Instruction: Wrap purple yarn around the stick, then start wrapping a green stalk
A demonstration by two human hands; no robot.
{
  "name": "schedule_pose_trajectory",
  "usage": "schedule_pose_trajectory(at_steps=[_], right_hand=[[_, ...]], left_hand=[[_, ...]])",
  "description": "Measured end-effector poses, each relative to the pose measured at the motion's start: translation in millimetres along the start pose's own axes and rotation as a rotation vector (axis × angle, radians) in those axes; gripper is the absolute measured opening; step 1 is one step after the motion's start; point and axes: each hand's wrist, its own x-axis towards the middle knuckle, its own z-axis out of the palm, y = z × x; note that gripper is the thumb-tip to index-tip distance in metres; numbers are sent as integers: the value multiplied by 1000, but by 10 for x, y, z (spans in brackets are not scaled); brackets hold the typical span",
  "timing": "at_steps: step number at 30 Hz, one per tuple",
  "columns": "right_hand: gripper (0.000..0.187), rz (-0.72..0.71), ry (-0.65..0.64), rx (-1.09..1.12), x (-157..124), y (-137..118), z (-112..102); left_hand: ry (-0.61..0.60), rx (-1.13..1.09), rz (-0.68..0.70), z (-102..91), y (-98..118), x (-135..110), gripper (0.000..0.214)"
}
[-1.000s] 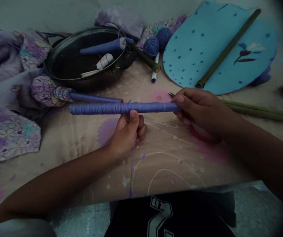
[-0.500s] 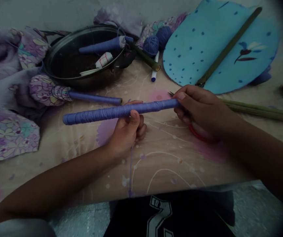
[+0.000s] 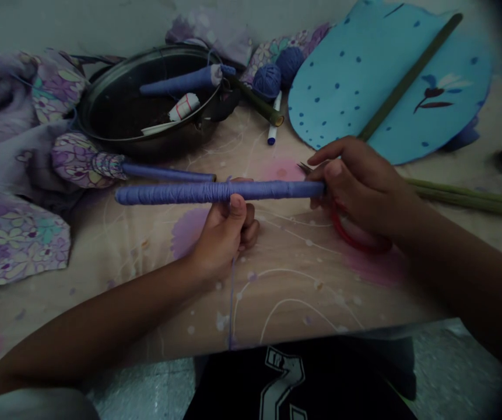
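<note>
Head view: holds a blue yarn-wrapped rod [image 3: 172, 193] just above a flower-printed surface [image 3: 137, 315], with the left hand [image 3: 227, 230] reaching in from lower left along a straight, diagonal forearm. Presses the left thumb upright against the rod's near side, with fingers curled behind and beneath, clamped on it near the middle. Trails a thin yarn strand [image 3: 232, 306] from below that hand to the surface's near edge. Extends the right hand [image 3: 358, 184] from the right to the rod's right end, back of the hand upward, index finger arched. Tucks red-handled scissors [image 3: 342, 233] within bent right fingers, with blade tips pointing left just past the rod; cannot be told whether also pinching the rod's end.

Compared with half a second ago, brings the rod from a slant, left end low, to nearly level. Lifts the right thumb and index finger off the right tip, previously covered and now exposed, and reveals more of the red handle. Keeps the left hand in nearly the same place.

Aims the rod's long axis left to right, crosswise to the body, with the free end pointing left, just in front of a cloth-headed mallet [image 3: 146, 170] and a black pan [image 3: 146, 149].
</note>
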Motion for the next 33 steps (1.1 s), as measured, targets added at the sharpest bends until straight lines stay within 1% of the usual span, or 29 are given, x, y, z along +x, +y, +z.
schedule_pose_trajectory(at_steps=[2,4,6,7,10,13,15,19,22,26,28,30,33], right_hand=[[33,135,-106,67,1,1,2],[38,204,-185,47,1,-16,8],[40,261,-225,63,-1,-45,18],[40,293,-232,105,-3,-59,25],[35,385,-205,306,-9,-77,54],[27,454,-133,520,-3,-63,85],[23,484,-107,648,8,-59,103],[25,552,-101,804,33,-97,124],[28,620,-74,850,45,-142,125],[25,738,-27,872,67,-169,113],[26,783,-18,879,79,-173,108],[30,815,-22,877,85,-180,104],[37,842,-63,857,76,-194,99]], left_hand=[[-5,1,2,-5,-4,-3,31],[-12,16,4,-15,-13,-1,34],[-31,48,0,-28,-23,6,43],[-46,67,-5,-33,-27,9,48],[-83,124,-15,-37,-26,10,53],[-108,171,-9,-26,-16,-2,53],[-131,194,-3,-18,-14,-9,51],[-169,204,36,-14,-41,-11,47],[-127,178,69,-15,-72,-18,42],[-7,121,135,-9,-91,-39,36],[59,94,177,-3,-89,-43,35],[117,91,196,1,-84,-37,32],[168,117,165,-4,-77,-18,30]])
